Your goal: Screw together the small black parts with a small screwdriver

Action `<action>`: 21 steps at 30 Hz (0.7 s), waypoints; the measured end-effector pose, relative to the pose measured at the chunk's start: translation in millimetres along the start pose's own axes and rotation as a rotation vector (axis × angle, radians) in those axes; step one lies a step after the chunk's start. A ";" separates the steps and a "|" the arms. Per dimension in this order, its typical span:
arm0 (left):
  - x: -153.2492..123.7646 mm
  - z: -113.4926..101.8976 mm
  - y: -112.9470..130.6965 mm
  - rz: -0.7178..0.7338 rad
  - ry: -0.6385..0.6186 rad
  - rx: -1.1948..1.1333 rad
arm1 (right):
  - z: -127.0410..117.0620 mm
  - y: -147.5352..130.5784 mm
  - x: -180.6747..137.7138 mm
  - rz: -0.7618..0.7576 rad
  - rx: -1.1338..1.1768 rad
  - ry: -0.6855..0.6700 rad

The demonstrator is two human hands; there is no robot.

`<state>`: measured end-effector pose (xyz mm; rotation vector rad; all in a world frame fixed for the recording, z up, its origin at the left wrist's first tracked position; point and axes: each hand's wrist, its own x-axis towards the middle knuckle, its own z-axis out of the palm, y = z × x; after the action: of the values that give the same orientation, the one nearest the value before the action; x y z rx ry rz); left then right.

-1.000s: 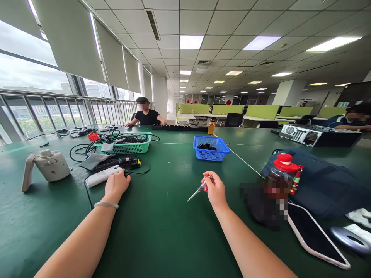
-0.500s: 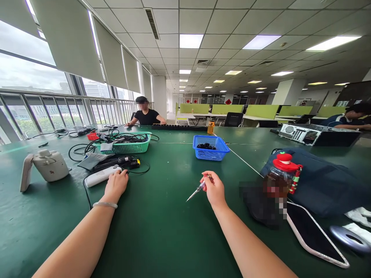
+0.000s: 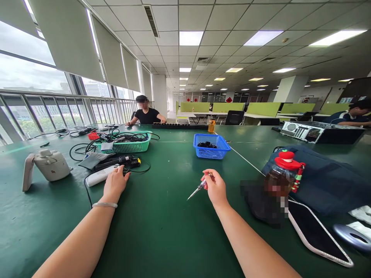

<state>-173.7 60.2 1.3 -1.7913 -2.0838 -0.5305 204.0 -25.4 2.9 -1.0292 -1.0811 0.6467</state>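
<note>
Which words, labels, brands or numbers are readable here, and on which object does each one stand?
No text can be read.
Label on the jar: blurred out.
The red sign on the far wall: too small.
Label on the orange bottle: too small.
The white device at the left hand and the screwdriver in the right hand: no marking visible.

We see a bright, even scene: daylight from the windows on the left, slightly blown out, and white ceiling panels overhead leave a soft sheen on the green counter and only faint shadows. The wide lens bends the edges and stretches our forearms. The screwdriver in our right hand is sharp; a pixelated patch sits right of it.
</note>
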 end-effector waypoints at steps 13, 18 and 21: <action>-0.8 -2.3 0.2 -0.063 -0.056 -0.017 | 0.0 0.9 -0.4 0.013 -0.009 -0.012; -0.6 -2.3 -1.2 -0.089 -0.079 -0.106 | 0.0 1.2 -0.2 0.009 -0.013 -0.010; -0.9 -2.5 -2.0 -0.110 -0.084 -0.165 | 0.1 0.7 -0.3 0.012 -0.015 -0.011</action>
<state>-175.5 58.0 2.9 -1.8241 -2.2651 -0.6867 203.8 -25.3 2.2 -1.0464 -1.0918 0.6556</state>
